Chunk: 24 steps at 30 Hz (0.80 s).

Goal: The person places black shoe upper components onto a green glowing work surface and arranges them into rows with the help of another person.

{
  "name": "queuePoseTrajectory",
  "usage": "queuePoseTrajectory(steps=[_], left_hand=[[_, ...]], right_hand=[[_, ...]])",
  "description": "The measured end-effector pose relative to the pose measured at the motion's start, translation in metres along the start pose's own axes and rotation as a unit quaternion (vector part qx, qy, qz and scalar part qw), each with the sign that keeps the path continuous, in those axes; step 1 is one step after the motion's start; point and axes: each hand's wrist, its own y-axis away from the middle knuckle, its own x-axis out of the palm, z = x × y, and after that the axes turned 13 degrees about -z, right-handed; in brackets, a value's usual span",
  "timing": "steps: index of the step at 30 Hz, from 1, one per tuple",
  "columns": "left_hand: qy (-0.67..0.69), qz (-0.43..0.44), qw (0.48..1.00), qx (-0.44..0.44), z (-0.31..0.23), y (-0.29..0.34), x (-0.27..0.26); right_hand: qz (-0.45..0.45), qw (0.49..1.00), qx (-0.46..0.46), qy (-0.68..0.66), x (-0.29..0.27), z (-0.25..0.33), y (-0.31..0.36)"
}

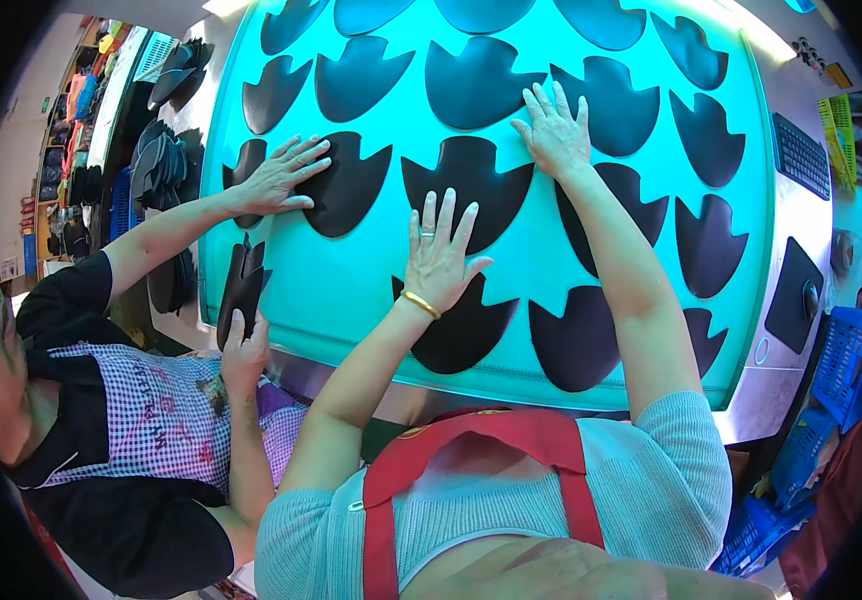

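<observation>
Rows of black, shield-shaped cut pieces with notched tops lie flat on a glowing turquoise work surface (351, 290). My left hand (439, 245), wearing a ring and a gold bangle, is open with fingers stretched between a middle black piece (486, 200) and a nearer black piece (466, 330). Farther out, my open right hand (556, 135) reaches over the gap beside a black piece (616, 105), its fingertips close to the edge of another black piece (476, 85). Neither hand shows anything gripped.
At left a co-worker's hand (276, 180) spreads over black pieces; their other hand (244, 355) holds a few black pieces (241, 290). Stacked dark pieces (161, 165) sit along the left edge. A keyboard (801, 158), mouse (809, 298) and blue baskets (848, 365) are at right.
</observation>
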Motion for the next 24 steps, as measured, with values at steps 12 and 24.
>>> queuePoseTrajectory(steps=[12,24], left_hand=[[-0.021,0.042,0.999,-0.003,0.012,0.016,0.026],[0.036,0.079,0.996,0.010,0.027,0.082,0.021]], right_hand=[[-0.039,0.994,0.100,0.010,0.005,-0.042,0.010],[-0.088,0.985,-0.014,-0.148,0.006,-0.044,0.167]])
